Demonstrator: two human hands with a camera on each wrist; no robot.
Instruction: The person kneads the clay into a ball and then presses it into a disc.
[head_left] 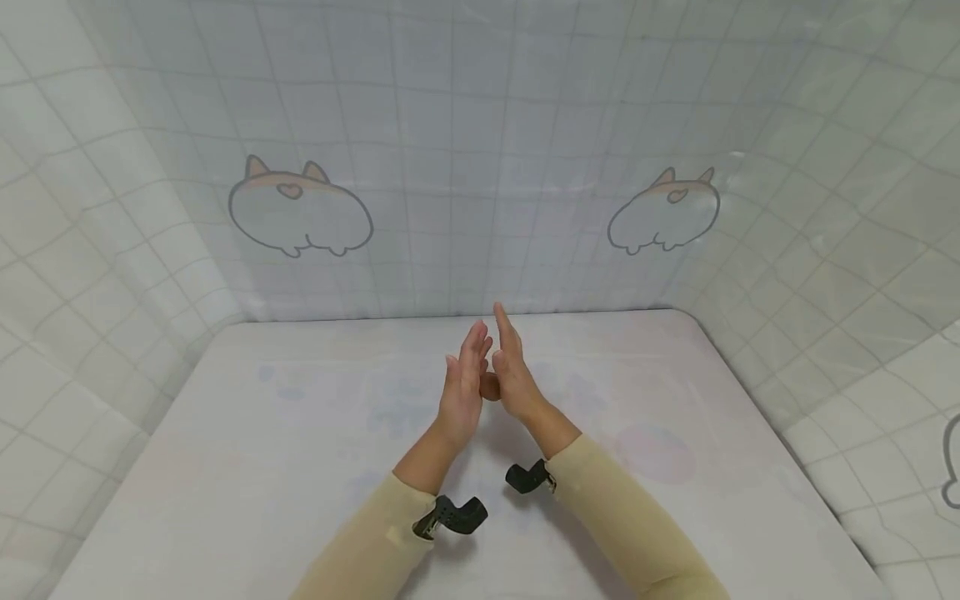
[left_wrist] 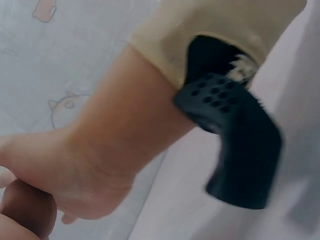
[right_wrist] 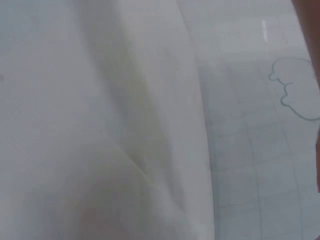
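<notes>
A small brown ball (head_left: pixel 490 386) sits between my two palms, above the table. My left hand (head_left: pixel 461 396) presses it from the left, fingers straight and pointing up and away. From the other side my right hand (head_left: pixel 516 379) presses it with a flat palm and extended fingers. The fingertips of the two hands stand slightly apart. In the left wrist view the brown ball (left_wrist: pixel 32 207) shows close up at the lower left, against the heel of my right hand (left_wrist: pixel 75 172). The right wrist view shows only a strip of skin at its right edge.
A pale table (head_left: pixel 247 467) with faint printed patches lies below. White gridded curtains (head_left: pixel 487 167) with animal drawings surround its back and sides. Black camera mounts (head_left: pixel 462 515) stick out from both beige sleeves (head_left: pixel 622 517).
</notes>
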